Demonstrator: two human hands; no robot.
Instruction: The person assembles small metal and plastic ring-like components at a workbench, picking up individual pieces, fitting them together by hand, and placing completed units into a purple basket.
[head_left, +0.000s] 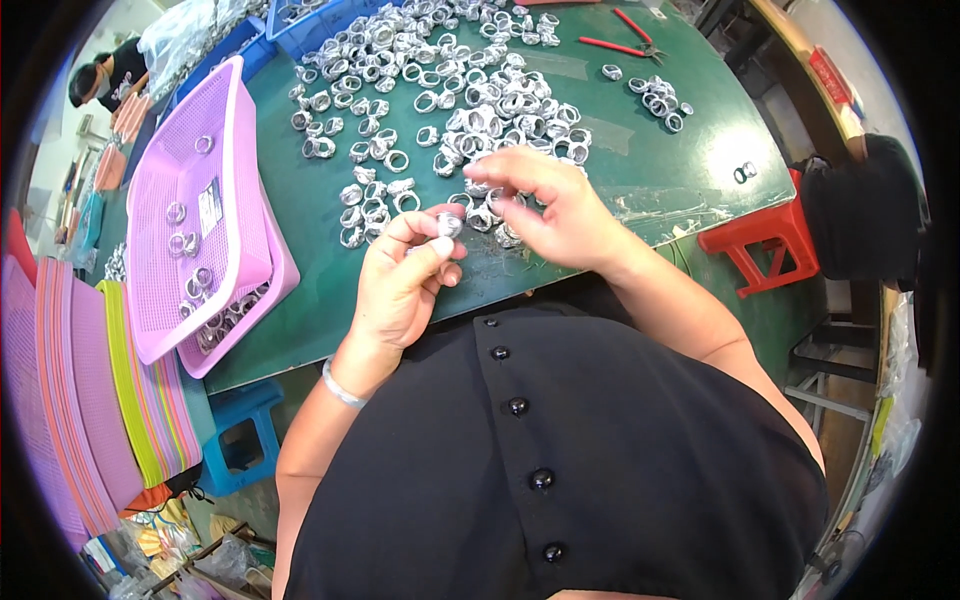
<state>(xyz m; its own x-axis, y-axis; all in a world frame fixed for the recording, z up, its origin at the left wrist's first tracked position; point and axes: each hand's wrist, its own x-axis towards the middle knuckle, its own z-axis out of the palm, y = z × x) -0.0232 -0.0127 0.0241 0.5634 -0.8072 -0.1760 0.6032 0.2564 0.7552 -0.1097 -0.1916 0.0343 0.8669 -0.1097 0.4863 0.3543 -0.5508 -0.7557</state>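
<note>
Our left hand (400, 285) pinches a small metal ring (450, 224) betw. thumb & fingers, just above the green table (640, 170) edge; ring axis too small to tell. Right hand (550, 205) rests fingers curled on the ring pile (480, 110); grip unclear. Pink basket (190, 210) at left holds a dark rectangular label (209, 207).

A small silver metal ring (450, 224) pinched upright above the green table.

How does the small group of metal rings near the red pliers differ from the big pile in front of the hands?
The small group of rings holds only a handful; the big pile of rings holds very many and spreads across the green table. The small group lies apart, at the person's right, untouched; the right hand reaches into the big pile's near edge. Both are silvery rings lying loose.
</note>
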